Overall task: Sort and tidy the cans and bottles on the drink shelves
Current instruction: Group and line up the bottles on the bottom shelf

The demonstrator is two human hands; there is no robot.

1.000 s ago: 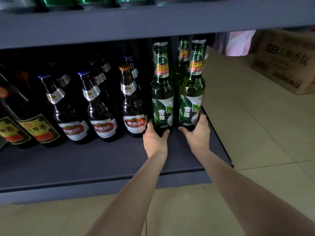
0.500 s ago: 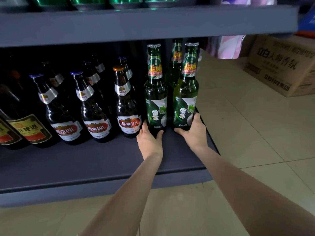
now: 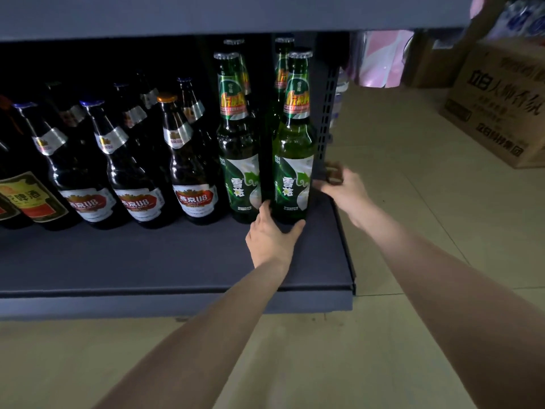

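Left hand: grips the base of the right green bottle, thumb on its right side, fingers on its left.
Right hand: blurred just right of that bottle; grip cannot be told.
Left green bottle: upright beside the fingers.
Brown bottles: farther left on the shelf.
Cardboard box: far right, on the floor.

A brown cardboard box with dark writing sits on the pale tiled floor. A pink bag stands near it.
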